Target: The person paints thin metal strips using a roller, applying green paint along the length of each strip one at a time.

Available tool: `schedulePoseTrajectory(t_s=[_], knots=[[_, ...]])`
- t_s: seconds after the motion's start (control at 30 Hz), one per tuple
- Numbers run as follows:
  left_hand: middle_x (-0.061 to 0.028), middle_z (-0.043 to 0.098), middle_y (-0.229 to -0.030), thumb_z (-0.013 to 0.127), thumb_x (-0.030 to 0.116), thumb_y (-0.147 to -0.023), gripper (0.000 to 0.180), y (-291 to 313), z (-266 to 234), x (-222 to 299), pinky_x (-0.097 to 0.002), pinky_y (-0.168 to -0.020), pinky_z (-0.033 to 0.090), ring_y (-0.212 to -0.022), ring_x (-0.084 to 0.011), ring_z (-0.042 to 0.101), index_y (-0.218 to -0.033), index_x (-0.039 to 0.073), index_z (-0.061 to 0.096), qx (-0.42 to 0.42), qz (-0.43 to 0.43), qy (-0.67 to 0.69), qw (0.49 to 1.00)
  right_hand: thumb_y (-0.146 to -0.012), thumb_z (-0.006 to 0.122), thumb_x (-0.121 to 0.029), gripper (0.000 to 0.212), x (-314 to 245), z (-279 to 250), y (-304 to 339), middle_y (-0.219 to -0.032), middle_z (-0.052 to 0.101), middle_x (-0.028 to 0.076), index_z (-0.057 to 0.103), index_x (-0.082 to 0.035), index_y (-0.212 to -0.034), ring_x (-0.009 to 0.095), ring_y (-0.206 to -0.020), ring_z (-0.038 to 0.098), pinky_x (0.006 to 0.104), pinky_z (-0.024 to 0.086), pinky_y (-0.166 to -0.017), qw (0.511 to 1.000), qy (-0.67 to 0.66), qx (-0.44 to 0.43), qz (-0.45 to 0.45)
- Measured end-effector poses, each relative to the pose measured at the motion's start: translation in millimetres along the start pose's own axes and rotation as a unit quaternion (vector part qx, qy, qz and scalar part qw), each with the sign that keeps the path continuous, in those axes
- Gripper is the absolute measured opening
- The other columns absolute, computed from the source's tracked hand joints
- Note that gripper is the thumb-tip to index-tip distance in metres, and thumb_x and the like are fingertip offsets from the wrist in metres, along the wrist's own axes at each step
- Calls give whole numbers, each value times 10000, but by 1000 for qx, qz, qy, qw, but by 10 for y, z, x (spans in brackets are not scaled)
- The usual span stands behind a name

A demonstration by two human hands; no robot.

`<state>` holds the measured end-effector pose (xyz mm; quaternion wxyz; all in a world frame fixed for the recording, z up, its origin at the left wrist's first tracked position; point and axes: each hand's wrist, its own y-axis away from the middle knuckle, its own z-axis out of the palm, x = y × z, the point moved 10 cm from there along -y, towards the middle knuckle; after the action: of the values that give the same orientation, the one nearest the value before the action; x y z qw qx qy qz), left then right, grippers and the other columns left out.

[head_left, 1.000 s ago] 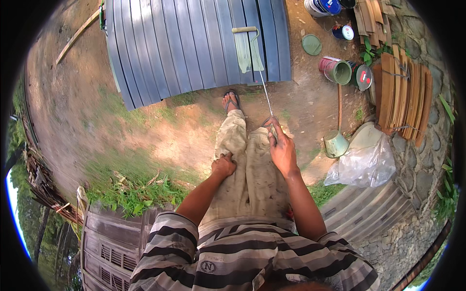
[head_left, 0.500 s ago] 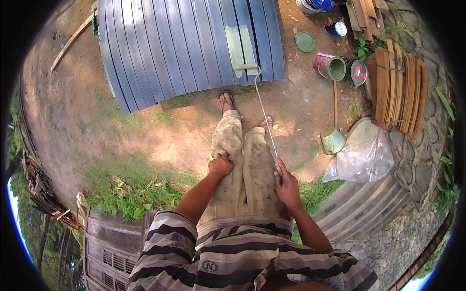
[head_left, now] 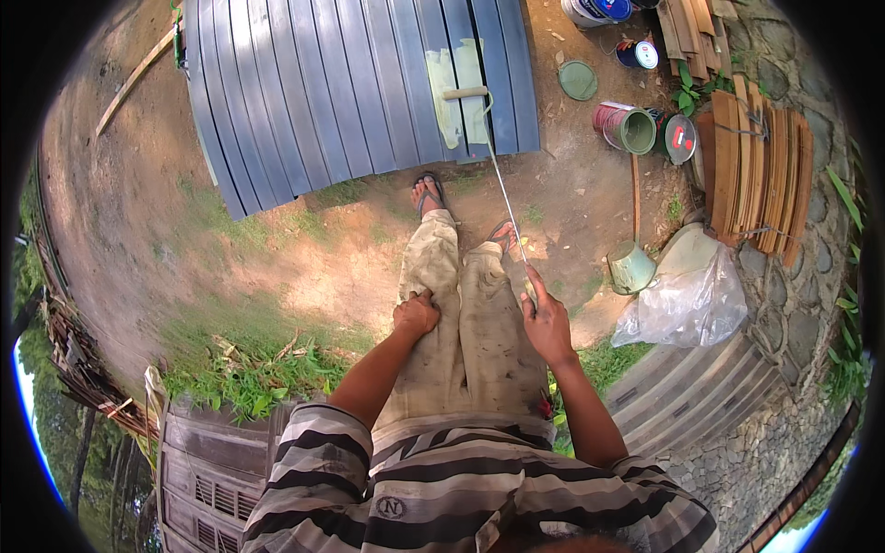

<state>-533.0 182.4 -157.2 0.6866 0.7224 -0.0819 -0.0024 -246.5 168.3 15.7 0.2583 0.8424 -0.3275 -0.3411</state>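
My right hand is closed around the handle of a paint roller, index finger stretched along it. From there the long thin rod runs up to the roller head, which lies on a dark blue-grey ribbed metal sheet. Around the roller head are two pale greenish strips of wet-looking paint, side by side near the sheet's right part. My left hand rests on my left trouser leg near the knee, fingers curled against the cloth.
Right of the sheet lie an open paint can, a round lid and other cans. A pail, a clear plastic bag and tied wooden slats stand near a stone wall. Grass grows at left.
The roller head has moved away from me, up the metal sheet, lengthening the right painted strip. My right hand has gone forward with it. My left hand stays on the trouser leg.
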Motion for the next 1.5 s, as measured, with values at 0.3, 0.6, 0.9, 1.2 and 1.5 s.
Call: schedulePoseTrajectory(t_s=[0.3,0.6,0.9,1.2,1.5], knots=[[-193,556,-1452,480,427,-1003,500,1,-55,4,-491,-1104,452,-1313,-404,592,-1438,194,563,11,9,14,1000,-1011,627,-103,647,91,-6,754,-1006,710,275,391,-244,-1597,494,-903,682,524,538,-776,998,-11,-46,38],[-201,560,-1444,476,424,-1000,486,-18,-90,59,-495,-1101,456,-1307,-407,595,-1423,205,575,21,14,3,1000,-1011,592,-130,606,-909,-271,-1164,-987,707,291,415,-216,-1584,492,-896,682,571,535,-780,999,-15,44,-29],[-188,535,-1505,490,438,-978,563,-16,-262,61,-475,-1128,452,-1357,-388,569,-1502,238,534,4,-7,0,1000,-1017,599,-143,603,30,-208,103,-969,703,271,424,-247,-1584,473,-905,690,557,533,-800,998,-19,-38,48],[-207,550,-1464,465,375,-987,489,0,-264,159,-474,-1106,461,-1316,-405,590,-1432,197,563,22,-4,-2,1000,-1021,613,-155,574,509,-594,466,-875,680,280,456,-235,-1568,478,-810,679,542,491,-708,990,-5,-62,129],[-201,594,-1412,527,412,-954,522,-21,-565,356,-489,-1078,490,-1277,-404,617,-1424,188,569,84,-35,9,996,-1036,603,-171,557,-117,-1203,-1499,-822,686,272,443,-232,-1567,500,-835,673,555,501,-751,998,-39,40,26]])
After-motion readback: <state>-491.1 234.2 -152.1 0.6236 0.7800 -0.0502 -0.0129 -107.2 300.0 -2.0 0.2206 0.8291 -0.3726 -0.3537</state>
